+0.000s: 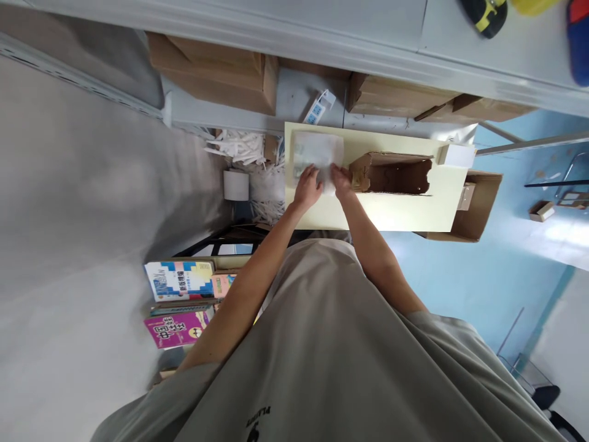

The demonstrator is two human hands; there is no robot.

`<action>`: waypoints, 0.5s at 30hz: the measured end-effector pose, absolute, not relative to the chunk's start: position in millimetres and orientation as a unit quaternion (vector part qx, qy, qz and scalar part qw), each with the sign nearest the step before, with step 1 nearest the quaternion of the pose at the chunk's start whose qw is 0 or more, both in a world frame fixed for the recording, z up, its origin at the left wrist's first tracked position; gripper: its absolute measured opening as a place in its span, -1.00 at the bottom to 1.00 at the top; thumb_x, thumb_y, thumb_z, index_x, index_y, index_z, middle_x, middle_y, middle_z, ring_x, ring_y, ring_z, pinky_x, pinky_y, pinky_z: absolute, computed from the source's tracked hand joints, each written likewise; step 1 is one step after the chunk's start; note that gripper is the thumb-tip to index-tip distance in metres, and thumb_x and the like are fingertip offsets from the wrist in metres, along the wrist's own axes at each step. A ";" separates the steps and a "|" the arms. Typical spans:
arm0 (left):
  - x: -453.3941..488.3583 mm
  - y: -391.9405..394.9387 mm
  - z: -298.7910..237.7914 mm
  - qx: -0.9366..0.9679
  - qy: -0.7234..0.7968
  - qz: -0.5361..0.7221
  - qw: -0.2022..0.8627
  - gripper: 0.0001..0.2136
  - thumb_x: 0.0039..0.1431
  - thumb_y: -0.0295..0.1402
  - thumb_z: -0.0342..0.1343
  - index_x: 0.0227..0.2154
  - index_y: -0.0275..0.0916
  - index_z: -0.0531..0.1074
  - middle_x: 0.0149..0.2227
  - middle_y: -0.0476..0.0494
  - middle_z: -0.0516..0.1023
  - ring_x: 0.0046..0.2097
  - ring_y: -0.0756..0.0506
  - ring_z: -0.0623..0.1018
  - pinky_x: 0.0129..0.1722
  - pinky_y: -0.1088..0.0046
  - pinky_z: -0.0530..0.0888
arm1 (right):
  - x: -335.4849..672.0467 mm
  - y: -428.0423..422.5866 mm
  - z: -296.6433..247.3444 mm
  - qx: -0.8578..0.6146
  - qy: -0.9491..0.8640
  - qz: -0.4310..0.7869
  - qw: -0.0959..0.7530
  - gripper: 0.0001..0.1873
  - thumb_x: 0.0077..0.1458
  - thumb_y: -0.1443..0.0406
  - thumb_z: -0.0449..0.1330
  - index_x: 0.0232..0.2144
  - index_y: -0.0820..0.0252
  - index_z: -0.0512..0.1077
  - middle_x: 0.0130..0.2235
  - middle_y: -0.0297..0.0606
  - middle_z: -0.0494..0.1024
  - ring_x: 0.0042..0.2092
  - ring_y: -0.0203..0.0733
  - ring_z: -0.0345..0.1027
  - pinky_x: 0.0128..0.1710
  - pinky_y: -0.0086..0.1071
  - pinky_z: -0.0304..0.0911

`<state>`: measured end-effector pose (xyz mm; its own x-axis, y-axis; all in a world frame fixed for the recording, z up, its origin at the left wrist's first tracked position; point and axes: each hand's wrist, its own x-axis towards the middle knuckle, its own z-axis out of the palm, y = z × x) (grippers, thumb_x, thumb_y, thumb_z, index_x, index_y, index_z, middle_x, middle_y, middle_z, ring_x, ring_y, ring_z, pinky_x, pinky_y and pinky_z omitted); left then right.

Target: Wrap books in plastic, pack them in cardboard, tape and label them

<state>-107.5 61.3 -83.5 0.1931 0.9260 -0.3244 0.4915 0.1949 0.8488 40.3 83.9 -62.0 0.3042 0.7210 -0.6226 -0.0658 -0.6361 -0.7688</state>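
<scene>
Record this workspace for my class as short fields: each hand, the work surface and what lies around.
Left hand: on a translucent sheet or bag
Right hand: at the sheet's right edge, beside an open cardboard box
Work surface: pale yellow tabletop
Far right corner: white box
Beyond: power strip on a grey shelf

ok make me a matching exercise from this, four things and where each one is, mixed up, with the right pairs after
Things
1. sheet
2. power strip
3. white box
4. brown box on the table

Places
A. at the far right corner of the table
B. open-topped, just right of the right hand
C. touched by the left hand and the right hand
D. on the grey shelf beyond the table

Pairs: 1-C, 2-D, 3-A, 4-B
</scene>
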 end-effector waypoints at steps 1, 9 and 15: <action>-107.3 59.9 -79.7 0.583 0.601 0.239 0.492 -0.62 0.41 -0.39 0.35 0.24 -0.21 0.64 0.54 -0.47 0.56 0.66 -0.44 0.46 0.78 -0.20 0.24 | 35.6 83.1 -53.4 -0.721 -0.191 0.552 0.372 -0.49 0.46 -0.18 0.42 -0.34 -0.03 0.44 -0.30 -0.31 0.71 0.02 -0.02 0.67 0.22 -0.04 0.67; -123.8 37.2 -17.6 0.510 0.656 0.317 0.457 -0.57 0.56 -0.18 0.34 0.36 -0.20 0.55 0.43 -0.48 0.62 0.44 -0.42 0.67 0.56 -0.11 0.58 | 24.6 52.3 21.9 -0.625 -0.167 0.643 0.410 -0.48 0.37 -0.05 0.56 -0.44 0.01 0.44 -0.38 -0.41 0.57 -0.15 -0.21 0.58 0.22 -0.22 0.63; -120.2 16.1 74.4 0.540 0.619 0.345 0.453 -0.42 0.51 -0.06 0.44 0.48 -0.01 0.53 0.46 -0.27 0.65 0.46 -0.39 0.68 0.44 -0.02 0.70 | 56.2 21.7 93.9 -0.562 -0.218 0.653 0.458 -0.39 0.18 -0.29 0.62 -0.35 0.04 0.60 -0.32 -0.38 0.61 -0.05 -0.15 0.64 0.16 -0.19 0.70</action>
<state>-120.2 16.1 74.4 -0.0057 0.9821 -0.1883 0.3557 0.1780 0.9175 56.2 21.7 93.9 0.0515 0.8437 -0.5344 -0.3543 -0.4848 -0.7996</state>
